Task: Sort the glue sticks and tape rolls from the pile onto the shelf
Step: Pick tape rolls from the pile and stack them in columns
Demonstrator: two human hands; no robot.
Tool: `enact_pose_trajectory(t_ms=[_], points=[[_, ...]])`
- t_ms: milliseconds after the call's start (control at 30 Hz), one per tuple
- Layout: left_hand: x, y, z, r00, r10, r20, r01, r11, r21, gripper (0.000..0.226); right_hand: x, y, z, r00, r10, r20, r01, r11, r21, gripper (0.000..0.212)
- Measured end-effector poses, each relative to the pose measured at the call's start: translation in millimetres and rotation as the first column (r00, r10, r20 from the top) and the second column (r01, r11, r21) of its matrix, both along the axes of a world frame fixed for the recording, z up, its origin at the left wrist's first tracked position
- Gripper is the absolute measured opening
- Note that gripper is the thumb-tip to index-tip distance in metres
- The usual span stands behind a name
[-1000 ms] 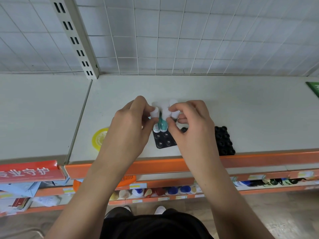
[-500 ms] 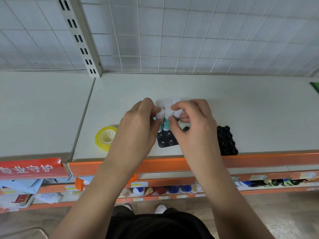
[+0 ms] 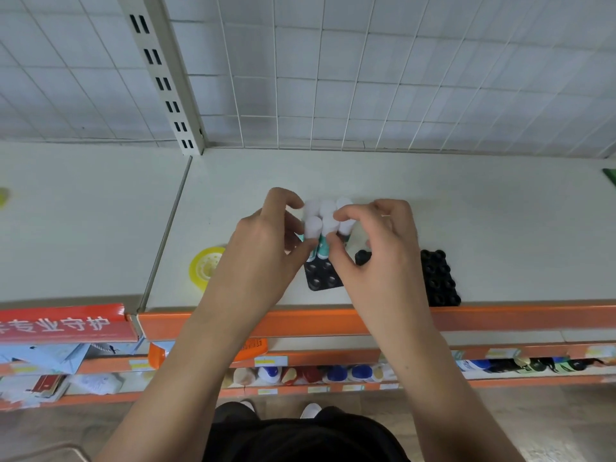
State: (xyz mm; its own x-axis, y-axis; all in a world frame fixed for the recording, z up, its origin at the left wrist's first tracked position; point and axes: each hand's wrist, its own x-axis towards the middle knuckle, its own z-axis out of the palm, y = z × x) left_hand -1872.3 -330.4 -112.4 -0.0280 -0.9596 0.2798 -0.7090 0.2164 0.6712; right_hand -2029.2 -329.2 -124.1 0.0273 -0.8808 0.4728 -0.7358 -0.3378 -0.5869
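Note:
Several glue sticks (image 3: 320,225) with white caps and teal bodies stand upright in a tight cluster on a black dimpled tray (image 3: 321,276) on the white shelf (image 3: 466,211). My left hand (image 3: 266,248) pinches the cluster from the left side. My right hand (image 3: 376,248) pinches it from the right, thumb and forefinger on the caps. A yellow tape roll (image 3: 206,266) lies flat on the shelf, left of my left hand and partly behind it. Much of the tray is hidden by my hands.
The tray's right part (image 3: 438,278) shows beyond my right hand, near the orange shelf edge (image 3: 500,316). A slotted upright post (image 3: 163,75) and wire grid back the shelf. Lower shelves hold bottles (image 3: 333,373) and papers (image 3: 50,358). A green object (image 3: 610,175) sits far right.
Both hands stay on the glue stick cluster, shifting only slightly. The yellow tape roll, largely covered by my left wrist a second ago, now shows more fully.

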Motion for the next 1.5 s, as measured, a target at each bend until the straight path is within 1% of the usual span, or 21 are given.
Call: enact_pose_trajectory(t_ms=[67, 100, 200, 267, 400, 567, 667, 733, 933, 1100, 1233, 1433, 1500], points=[[2.5, 2.8, 1.3, 0.998, 0.031, 0.049, -0.032, 0.999, 0.030, 0.051, 0.6, 2.6, 6.7, 1.000, -0.017, -0.020, 0.016, 0.999, -0.034, 0.021], [3.5, 5.5, 2.2, 0.995, 0.053, 0.084, -0.055, 0.998, 0.023, 0.050, 1.3, 4.1, 11.7, 1.000, -0.006, -0.014, 0.005, 0.998, -0.059, 0.020], [10.7, 19.2, 7.8, 0.974, 0.118, 0.194, -0.108, 0.992, -0.062, 0.033, 11.8, 7.0, 29.5, 0.991, 0.126, 0.037, -0.121, 0.985, -0.121, 0.015], [23.2, 30.2, 11.8, 0.949, 0.179, 0.260, -0.157, 0.982, -0.103, 0.021, 26.3, 7.6, 36.5, 0.971, 0.235, 0.045, -0.228, 0.965, -0.126, 0.012], [68.9, 55.0, 14.0, 0.890, 0.318, 0.327, -0.298, 0.948, -0.111, 0.016, 72.9, 12.1, 37.7, 0.923, 0.382, 0.048, -0.380, 0.924, -0.041, 0.009], [141.7, 91.3, 11.2, 0.812, 0.464, 0.354, -0.458, 0.883, -0.106, 0.015, 148.3, 21.8, 28.2, 0.846, 0.531, -0.051, -0.522, 0.843, 0.129, 0.015], [187.2, 113.0, 9.1, 0.767, 0.526, 0.367, -0.528, 0.843, -0.103, 0.016, 199.2, 31.1, 24.9, 0.806, 0.583, -0.103, -0.566, 0.809, 0.158, 0.018], [219.8, 127.7, 7.6, 0.755, 0.538, 0.374, -0.544, 0.833, -0.101, 0.016, 235.3, 38.9, 23.3, 0.793, 0.598, -0.120, -0.580, 0.800, 0.156, 0.019], [326.6, 162.5, 8.3, 0.759, 0.532, 0.376, -0.539, 0.837, -0.096, 0.016, 342.6, 63.7, 19.6, 0.786, 0.607, -0.118, -0.585, 0.792, 0.176, 0.018], [394.8, 172.1, 7.1, 0.764, 0.520, 0.383, -0.527, 0.845, -0.095, 0.013, 409.9, 74.6, 15.7, 0.793, 0.595, -0.128, -0.570, 0.800, 0.188, 0.018], [428.1, 173.7, 5.5, 0.779, 0.484, 0.399, -0.496, 0.864, -0.081, 0.015, 437.5, 78.4, 13.1, 0.809, 0.571, -0.138, -0.540, 0.815, 0.209, 0.017], [455.0, 155.4, -7.3, 0.744, 0.519, 0.420, -0.540, 0.838, -0.078, 0.041, 452.3, 72.9, 7.0, 0.824, 0.546, -0.151, -0.509, 0.831, 0.225, 0.017], [457.1, 149.0, -10.7, 0.740, 0.518, 0.429, -0.536, 0.840, -0.090, 0.042, 453.4, 68.1, 5.4, 0.833, 0.536, -0.140, -0.500, 0.836, 0.227, 0.016]])
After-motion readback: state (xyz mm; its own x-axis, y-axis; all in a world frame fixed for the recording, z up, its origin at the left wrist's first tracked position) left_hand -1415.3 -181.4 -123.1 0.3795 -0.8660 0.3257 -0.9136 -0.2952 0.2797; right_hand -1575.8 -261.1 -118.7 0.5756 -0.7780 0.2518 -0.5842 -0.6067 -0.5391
